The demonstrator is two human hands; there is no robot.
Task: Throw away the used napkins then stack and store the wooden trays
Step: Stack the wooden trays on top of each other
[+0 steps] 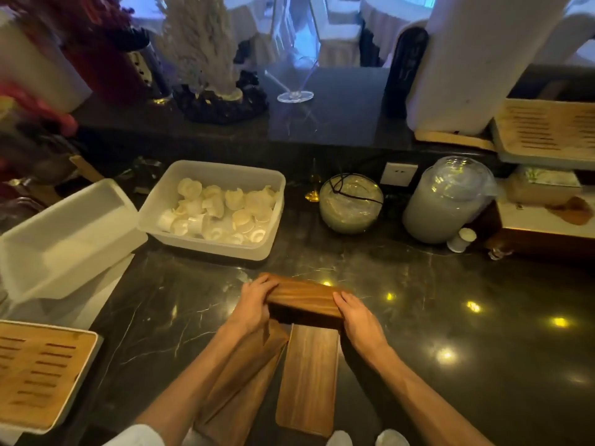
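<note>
Hands, left (pixel 254 302) and right (pixel 357 312), each close a grip on one end of a wooden tray (pixel 304 299), lifted level above two more trays (pixel 307 378) on the dark worktop (pixel 450 317), seemingly for stacking.

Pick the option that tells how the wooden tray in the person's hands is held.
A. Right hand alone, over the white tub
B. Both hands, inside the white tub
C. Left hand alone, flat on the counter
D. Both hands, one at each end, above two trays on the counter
D: the left hand and right hand grip opposite ends of the wooden tray, above two trays lying on the dark counter.
</note>
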